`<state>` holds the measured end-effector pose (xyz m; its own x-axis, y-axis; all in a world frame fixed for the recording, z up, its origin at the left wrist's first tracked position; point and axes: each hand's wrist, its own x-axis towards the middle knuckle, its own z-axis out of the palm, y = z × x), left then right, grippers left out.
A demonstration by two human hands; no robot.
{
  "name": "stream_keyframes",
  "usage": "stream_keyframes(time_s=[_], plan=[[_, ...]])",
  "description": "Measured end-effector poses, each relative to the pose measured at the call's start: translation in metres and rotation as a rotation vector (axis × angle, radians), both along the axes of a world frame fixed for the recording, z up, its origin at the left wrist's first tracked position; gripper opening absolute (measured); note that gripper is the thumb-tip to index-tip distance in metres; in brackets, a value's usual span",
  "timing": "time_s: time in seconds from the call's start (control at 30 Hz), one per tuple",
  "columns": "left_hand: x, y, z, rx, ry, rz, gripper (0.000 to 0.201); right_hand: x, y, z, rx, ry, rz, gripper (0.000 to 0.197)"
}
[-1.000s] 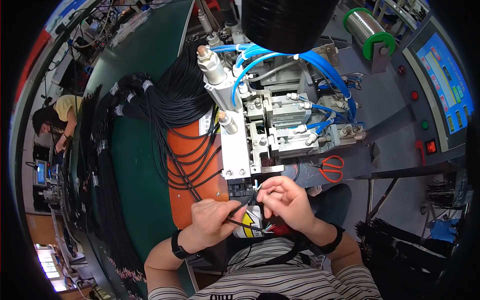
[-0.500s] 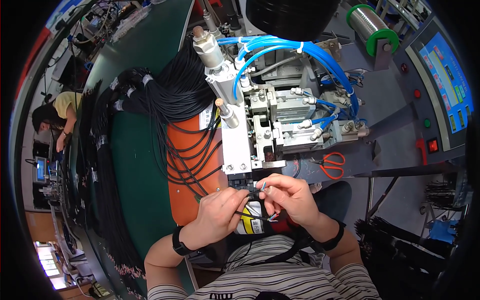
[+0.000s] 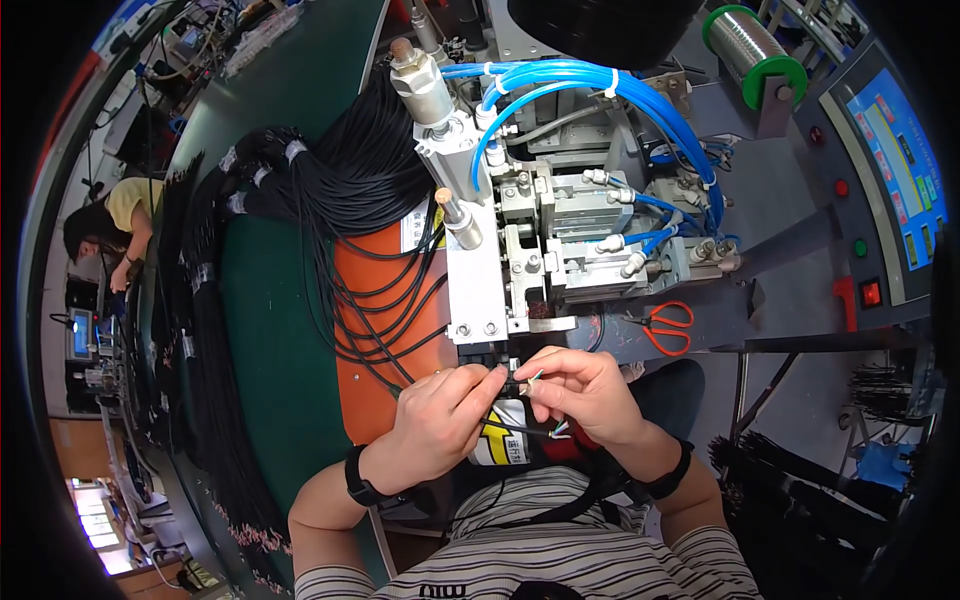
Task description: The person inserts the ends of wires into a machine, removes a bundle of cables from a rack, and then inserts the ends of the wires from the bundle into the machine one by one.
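Note:
My left hand (image 3: 440,412) is closed on a black cable in front of the machine. Thumb and fingers of my right hand (image 3: 588,395) pinch the thin coloured wires (image 3: 536,379) at that cable's end. Below the hands, a second black cable (image 3: 520,428) sticks out from under my left hand, its stripped coloured wires (image 3: 559,431) fanned out. Just beyond my fingertips stands the machine's white metal block (image 3: 478,285). How the wires lie between my right fingertips is partly hidden.
Several black cables (image 3: 365,185) run across an orange board (image 3: 385,395) on a green table (image 3: 265,300). Blue air hoses (image 3: 640,95) arch over the machine. To the right are red-handled scissors (image 3: 668,328), a solder wire spool (image 3: 748,48) and a control screen (image 3: 900,170). A person (image 3: 125,225) works at far left.
The view has shifted slightly. My hands have drawn a little closer together, and the wire tips between my right fingers have tilted rightward. The second cable's end has moved slightly right.

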<state>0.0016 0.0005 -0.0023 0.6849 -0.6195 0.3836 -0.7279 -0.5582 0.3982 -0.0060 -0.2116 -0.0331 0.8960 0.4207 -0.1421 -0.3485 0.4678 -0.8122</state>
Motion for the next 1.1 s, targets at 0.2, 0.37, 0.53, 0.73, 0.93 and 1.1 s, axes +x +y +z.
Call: stream_keyframes(time_s=[0.2, 0.37, 0.53, 0.73, 0.93, 1.1], plan=[[0.001, -0.007, 0.009, 0.036, 0.105, -0.042, 0.025, -0.01, 0.009, -0.012, -0.525, -0.598, -0.267, 0.022], [0.0, -0.01, 0.006, -0.081, 0.212, -0.014, 0.013, -0.012, 0.025, -0.007, -0.804, -0.954, -0.507, 0.026], [0.0, -0.013, 0.002, -0.148, 0.266, 0.032, 0.01, -0.013, 0.024, -0.01, -0.869, -1.038, -0.526, 0.026], [0.002, -0.014, 0.007, -0.106, 0.255, 0.018, 0.009, -0.008, 0.008, -0.012, -0.115, -0.284, -0.159, 0.022], [0.005, -0.009, 0.0, -0.212, 0.425, -0.018, 0.009, -0.001, 0.0, -0.011, -0.009, -0.078, -0.004, 0.02], [0.007, -0.01, 0.004, -0.188, 0.45, -0.034, 0.009, 0.002, -0.001, -0.013, -0.092, -0.225, -0.07, 0.019]])
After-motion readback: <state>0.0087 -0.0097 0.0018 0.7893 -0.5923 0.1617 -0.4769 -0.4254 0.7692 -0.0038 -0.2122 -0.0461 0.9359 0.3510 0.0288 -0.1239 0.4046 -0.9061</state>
